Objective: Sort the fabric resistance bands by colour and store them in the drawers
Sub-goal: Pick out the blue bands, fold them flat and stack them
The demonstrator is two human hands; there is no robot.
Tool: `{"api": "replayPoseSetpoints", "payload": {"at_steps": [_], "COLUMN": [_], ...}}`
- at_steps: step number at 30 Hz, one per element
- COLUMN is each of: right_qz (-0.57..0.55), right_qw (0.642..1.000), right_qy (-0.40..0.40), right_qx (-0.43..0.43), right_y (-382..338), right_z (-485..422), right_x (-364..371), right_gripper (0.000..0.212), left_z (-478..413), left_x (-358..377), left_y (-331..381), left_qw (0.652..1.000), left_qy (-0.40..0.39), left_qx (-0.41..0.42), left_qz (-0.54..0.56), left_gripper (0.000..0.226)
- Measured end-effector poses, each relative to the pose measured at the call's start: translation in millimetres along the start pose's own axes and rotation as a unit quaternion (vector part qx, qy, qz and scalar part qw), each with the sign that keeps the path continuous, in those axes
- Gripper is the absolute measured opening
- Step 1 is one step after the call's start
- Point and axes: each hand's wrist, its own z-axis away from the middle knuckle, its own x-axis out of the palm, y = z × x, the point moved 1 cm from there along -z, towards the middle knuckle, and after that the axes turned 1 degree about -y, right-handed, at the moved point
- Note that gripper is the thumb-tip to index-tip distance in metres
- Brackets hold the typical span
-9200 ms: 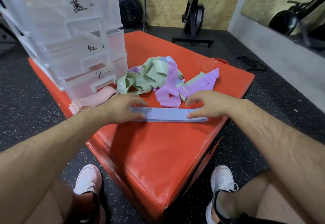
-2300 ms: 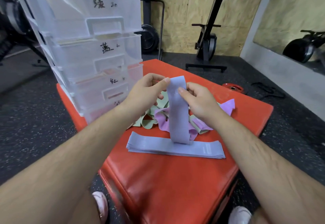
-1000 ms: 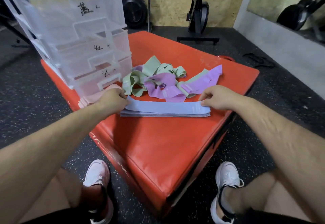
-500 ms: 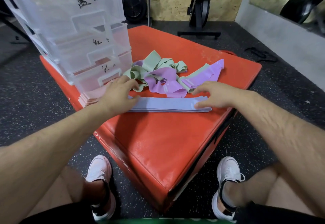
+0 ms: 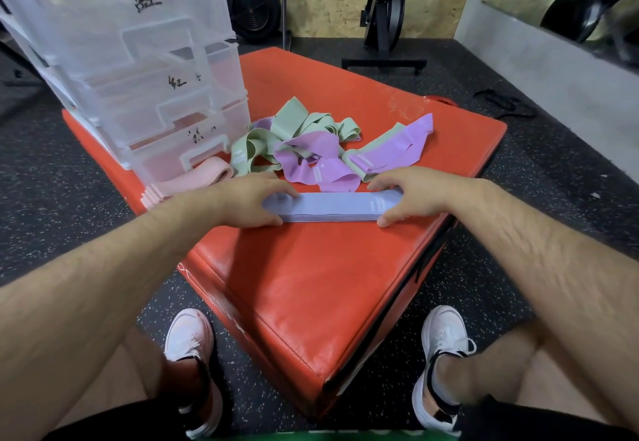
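- Blue band stack [image 5: 332, 206]: flat, edges aligned, lying near the front of the red padded box [image 5: 311, 285].
- Left hand [image 5: 247, 200]: fingers over the stack's left end, thumb at its front edge, gripping it.
- Right hand [image 5: 409, 195]: same grip on the right end.
- Pink band stack [image 5: 188, 181]: beside the drawer unit [image 5: 155, 60].
- Green and purple bands [image 5: 311, 145]: loose heap just behind the blue band stack.
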Motion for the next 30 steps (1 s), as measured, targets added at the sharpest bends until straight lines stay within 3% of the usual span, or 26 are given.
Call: {"api": "replayPoseSetpoints", "payload": {"at_steps": [2, 4, 6, 10, 14, 18, 30], "right_qz": [-0.054, -0.105, -0.193, -0.303, -0.320, -0.328, -0.399], "right_qw": [0.997, 0.985, 0.964, 0.926, 0.910, 0.903, 0.897], "right_qy": [0.020, 0.056, 0.028, -0.017, -0.037, -0.060, 0.012], "right_qx": [0.054, 0.126, 0.182, 0.223, 0.261, 0.270, 0.188], "right_y": [2.7, 9.3, 12.4, 8.2, 2.5, 0.8, -6.2], "right_z": [0.5, 0.1, 1.0, 0.2, -3.5, -4.6, 3.8], "right_x": [-5.7, -11.7, -11.4, 0.5, 1.4, 1.7, -3.8], "right_gripper": [0.079, 0.063, 0.042, 0.024, 0.015, 0.015, 0.017], "left_z": [0.6, -0.3, -4.8, -11.9, -11.9, -11.2, -11.8], "left_x": [1.8, 5.1, 10.2, 20.6, 21.8, 21.9, 22.0], "left_y": [8.4, 23.2, 36.8, 51.3, 52.1, 53.1, 59.0], "left_qw": [0.999, 0.994, 0.989, 0.990, 0.995, 0.995, 0.995], "left_qy": [0.034, 0.080, 0.100, 0.064, 0.042, 0.046, 0.055], "left_qx": [0.019, 0.066, 0.104, 0.112, 0.082, 0.078, 0.071], "left_qz": [-0.031, -0.042, -0.037, -0.055, -0.046, -0.042, -0.033], "left_gripper": [0.067, 0.066, 0.060, 0.061, 0.063, 0.061, 0.057]}}
